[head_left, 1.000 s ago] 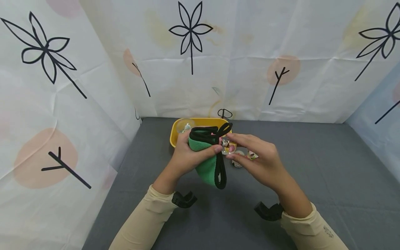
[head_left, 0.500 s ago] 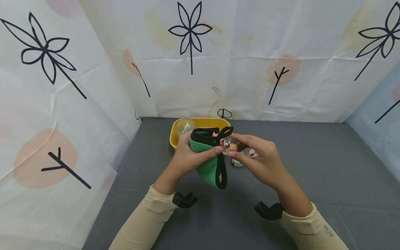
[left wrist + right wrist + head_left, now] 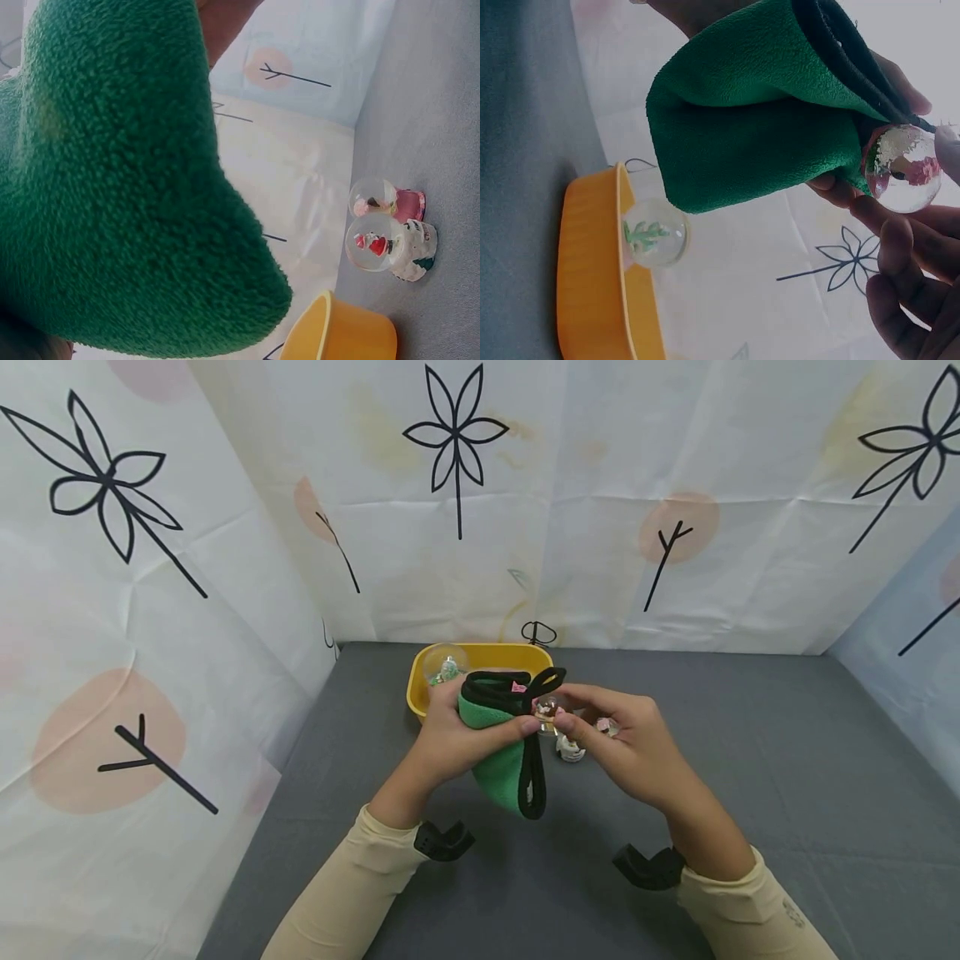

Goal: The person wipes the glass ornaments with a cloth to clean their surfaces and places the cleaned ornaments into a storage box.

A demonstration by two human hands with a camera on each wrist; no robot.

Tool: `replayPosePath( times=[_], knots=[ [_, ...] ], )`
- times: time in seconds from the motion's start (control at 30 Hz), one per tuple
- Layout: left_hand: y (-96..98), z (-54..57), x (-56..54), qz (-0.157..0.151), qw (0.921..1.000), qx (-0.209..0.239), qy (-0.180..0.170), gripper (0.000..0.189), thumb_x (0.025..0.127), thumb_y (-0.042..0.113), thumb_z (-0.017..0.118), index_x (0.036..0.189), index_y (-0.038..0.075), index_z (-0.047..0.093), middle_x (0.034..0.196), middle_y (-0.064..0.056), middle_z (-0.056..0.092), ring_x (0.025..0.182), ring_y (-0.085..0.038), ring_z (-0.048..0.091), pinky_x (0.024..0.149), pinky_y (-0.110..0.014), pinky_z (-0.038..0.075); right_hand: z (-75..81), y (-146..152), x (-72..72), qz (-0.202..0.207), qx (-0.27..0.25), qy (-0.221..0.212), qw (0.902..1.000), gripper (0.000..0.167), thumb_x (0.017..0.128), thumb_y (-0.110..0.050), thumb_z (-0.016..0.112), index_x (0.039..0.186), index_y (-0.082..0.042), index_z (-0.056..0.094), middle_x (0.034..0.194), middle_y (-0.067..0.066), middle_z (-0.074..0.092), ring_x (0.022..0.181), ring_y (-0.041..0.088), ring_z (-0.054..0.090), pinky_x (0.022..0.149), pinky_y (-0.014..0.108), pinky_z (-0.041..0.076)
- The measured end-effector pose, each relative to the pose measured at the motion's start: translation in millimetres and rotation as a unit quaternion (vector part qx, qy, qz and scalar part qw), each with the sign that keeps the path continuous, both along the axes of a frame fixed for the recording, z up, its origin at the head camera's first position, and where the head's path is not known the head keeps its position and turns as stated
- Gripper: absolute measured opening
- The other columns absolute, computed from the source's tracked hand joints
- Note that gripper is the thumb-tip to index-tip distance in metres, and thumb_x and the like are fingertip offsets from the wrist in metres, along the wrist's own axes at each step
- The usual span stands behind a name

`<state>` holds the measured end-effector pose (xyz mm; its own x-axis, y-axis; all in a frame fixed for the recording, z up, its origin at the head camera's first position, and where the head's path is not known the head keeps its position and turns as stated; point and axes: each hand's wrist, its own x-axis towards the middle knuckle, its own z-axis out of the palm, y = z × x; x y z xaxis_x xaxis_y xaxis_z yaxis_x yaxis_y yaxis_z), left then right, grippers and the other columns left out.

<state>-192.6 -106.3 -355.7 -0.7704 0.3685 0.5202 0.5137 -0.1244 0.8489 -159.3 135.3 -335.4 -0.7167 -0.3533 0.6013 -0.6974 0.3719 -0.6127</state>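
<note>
A snow globe (image 3: 548, 706) with a clear ball is held between both hands; its pinkish base (image 3: 870, 161) is partly wrapped in a folded green cloth (image 3: 501, 772) with black edging. My left hand (image 3: 459, 739) grips the cloth around the base, thumb lying along the front. With thumb and fingers my right hand (image 3: 626, 735) pinches the glass ball. In the right wrist view pink and white figures show inside the ball. Green pile of the cloth (image 3: 135, 187) fills much of the left wrist view and hides most of the left hand.
A yellow tub (image 3: 417, 687) stands behind the hands, with another snow globe (image 3: 656, 232) in it. Two more globes, one white-based (image 3: 412, 251) and one pink-based (image 3: 409, 204), stand on the grey tabletop (image 3: 750, 777) beyond the right hand. Patterned fabric hangs behind.
My right thumb has moved up across the front of the ball, which looks turned from before. The left hand and cloth have shifted slightly right and down. The tub stays put.
</note>
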Motion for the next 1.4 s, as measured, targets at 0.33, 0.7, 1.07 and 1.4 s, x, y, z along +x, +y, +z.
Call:
replayPosePath(
  times=[0.33, 0.7, 1.07, 1.4],
  knots=[
    [-0.7, 1.9, 1.4, 0.011, 0.9998, 0.012, 0.011, 0.051, 0.087, 0.045, 0.088, 0.122, 0.01, 0.073, 0.11, -0.01, 0.077, 0.091, -0.028, 0.076, 0.081, -0.043, 0.067, 2.4, 0.2, -0.5, 0.008, -0.019, 0.036, 0.9991, 0.042, 0.087, -0.001, 0.084, 0.128, -0.005, 0.073, 0.116, 0.007, 0.077, 0.099, 0.01, 0.071, 0.084, 0.021, 0.06],
    [-1.9, 4.7, 2.2, 0.016, 0.9997, 0.02, -0.004, 0.06, 0.088, 0.049, 0.087, 0.123, 0.003, 0.071, 0.111, -0.016, 0.078, 0.092, -0.023, 0.077, 0.081, -0.039, 0.067, 4.9, -4.4, -1.0, 0.056, -0.034, 0.177, 0.982, 0.043, 0.098, -0.032, 0.078, 0.124, 0.001, 0.075, 0.128, 0.02, 0.073, 0.124, 0.015, 0.069, 0.105, 0.018, 0.055],
    [-2.0, 2.6, 0.7, 0.005, 0.9999, 0.015, 0.003, 0.059, 0.088, 0.051, 0.086, 0.123, 0.006, 0.071, 0.111, -0.012, 0.077, 0.092, -0.026, 0.076, 0.081, -0.041, 0.067, 3.2, -4.5, -1.1, 0.034, -0.012, 0.172, 0.9845, 0.046, 0.099, -0.034, 0.077, 0.127, 0.002, 0.074, 0.119, 0.018, 0.078, 0.099, 0.016, 0.076, 0.088, 0.013, 0.059],
    [-1.7, 3.1, 1.1, 0.002, 0.9999, 0.012, 0.009, 0.058, 0.087, 0.048, 0.088, 0.125, 0.007, 0.071, 0.112, -0.013, 0.077, 0.094, -0.027, 0.076, 0.083, -0.042, 0.067, 0.1, -3.1, 0.0, 0.005, -0.018, 0.101, 0.9947, 0.042, 0.097, -0.03, 0.08, 0.124, 0.002, 0.075, 0.101, 0.011, 0.08, 0.088, 0.009, 0.076, 0.079, 0.016, 0.062]
  ],
)
